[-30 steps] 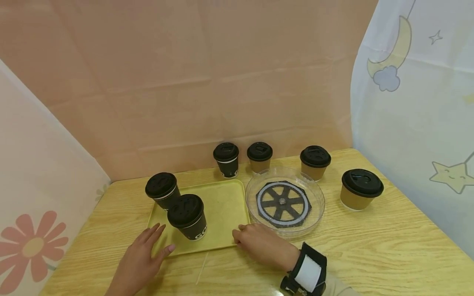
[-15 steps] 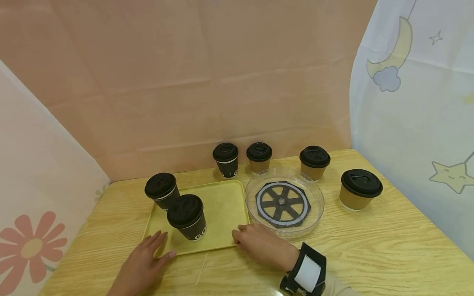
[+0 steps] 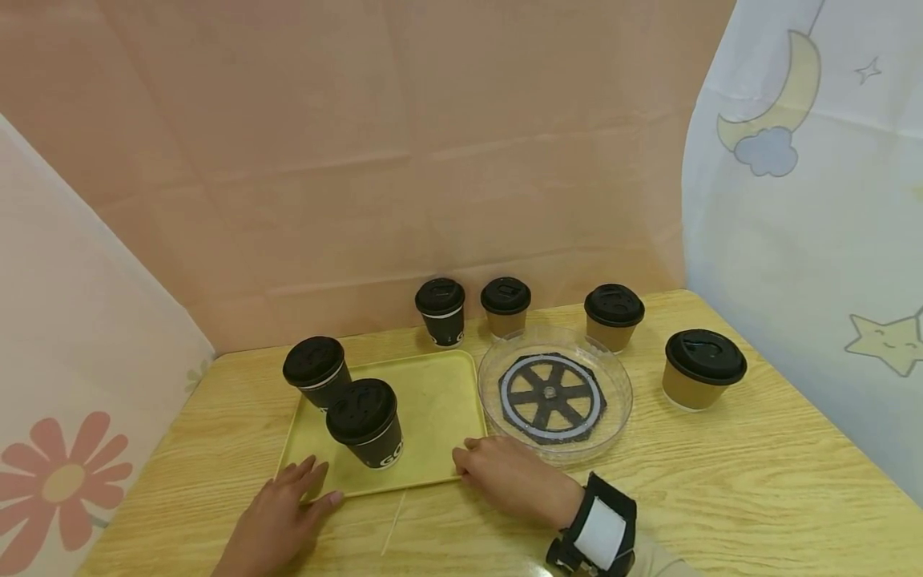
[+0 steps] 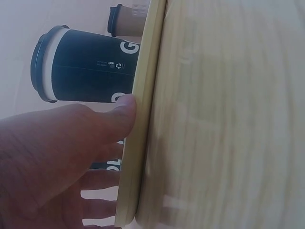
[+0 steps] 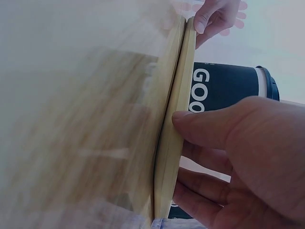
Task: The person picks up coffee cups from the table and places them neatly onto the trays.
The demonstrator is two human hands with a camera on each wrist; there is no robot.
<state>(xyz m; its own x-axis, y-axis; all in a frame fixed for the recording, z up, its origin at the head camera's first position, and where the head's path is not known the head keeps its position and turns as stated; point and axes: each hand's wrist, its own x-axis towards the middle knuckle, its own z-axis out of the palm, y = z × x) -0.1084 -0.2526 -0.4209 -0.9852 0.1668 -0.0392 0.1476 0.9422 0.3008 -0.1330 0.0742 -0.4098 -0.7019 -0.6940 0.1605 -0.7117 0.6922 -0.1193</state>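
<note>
The yellow tray (image 3: 440, 409) lay flat on the wood-grained table (image 3: 764, 481) in front of the person, left of the middle. The left hand (image 3: 277, 513) was at its near left corner, grip spread, the thumb touching the near rim and the fingers reaching over the left side. At the near right corner, the right hand (image 3: 512, 481) had its grip pinching the rim between the thumb and bent fingers. A black wrist strap (image 3: 602, 525) with a white panel circled the right wrist, just above a pale sleeve (image 3: 659, 558). Two upright, lidded dark cups stood on the tray's left part: the front dark cup (image 3: 368, 433) near the left hand, and the rear dark cup (image 3: 317, 373) just behind it, partly hidden. Just beside the tray's right edge sat a clear round dish (image 3: 618, 407) with a dark six-spoked pattern showing within its outline. Farther back stood a third dark cup (image 3: 441, 314) and a small brown cup (image 3: 506, 308) close together, another brown cup (image 3: 613, 318) behind the dish, and a wide brown cup (image 3: 701, 373) to its right, all upright and lidded.
</note>
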